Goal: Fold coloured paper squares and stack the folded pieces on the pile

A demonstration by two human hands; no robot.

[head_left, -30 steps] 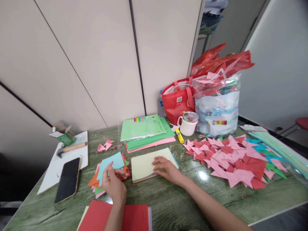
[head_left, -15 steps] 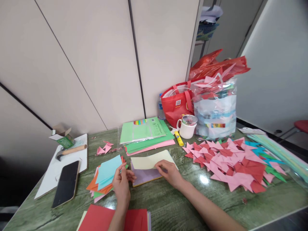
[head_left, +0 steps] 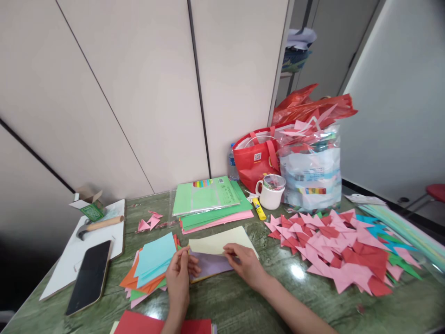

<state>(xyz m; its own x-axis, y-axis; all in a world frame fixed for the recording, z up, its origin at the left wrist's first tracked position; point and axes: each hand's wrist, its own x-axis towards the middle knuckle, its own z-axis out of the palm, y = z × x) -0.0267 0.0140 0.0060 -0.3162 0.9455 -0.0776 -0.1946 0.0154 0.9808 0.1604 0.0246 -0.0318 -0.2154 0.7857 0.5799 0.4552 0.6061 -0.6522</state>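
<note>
A cream paper sheet [head_left: 222, 239] lies over a lavender paper sheet [head_left: 212, 265], its near edge lifted in a curve. At that edge my right hand [head_left: 245, 265] pinches the cream sheet between thumb and fingers. My left hand [head_left: 180, 273] has its thumb and index finger closed at the cream sheet's left corner, the other fingers curled over the lavender sheet. Left of it is a fanned stack of light blue paper squares [head_left: 156, 257] on orange, green and pink ones. Red paper [head_left: 137, 324] lies below my left forearm.
Folded pink and red paper pieces [head_left: 333, 246] cover the right. Behind are green paper packs [head_left: 205, 197], a yellow glue stick [head_left: 259, 209], a white mug [head_left: 270, 197], a red bag [head_left: 255, 164] and a clear plastic bag [head_left: 309, 176]. A phone [head_left: 89, 277] and hammer [head_left: 100, 225] lie left.
The view has tilted up slightly, so things on the table sit lower. Both hands stay at the cream sheet, with little movement against it.
</note>
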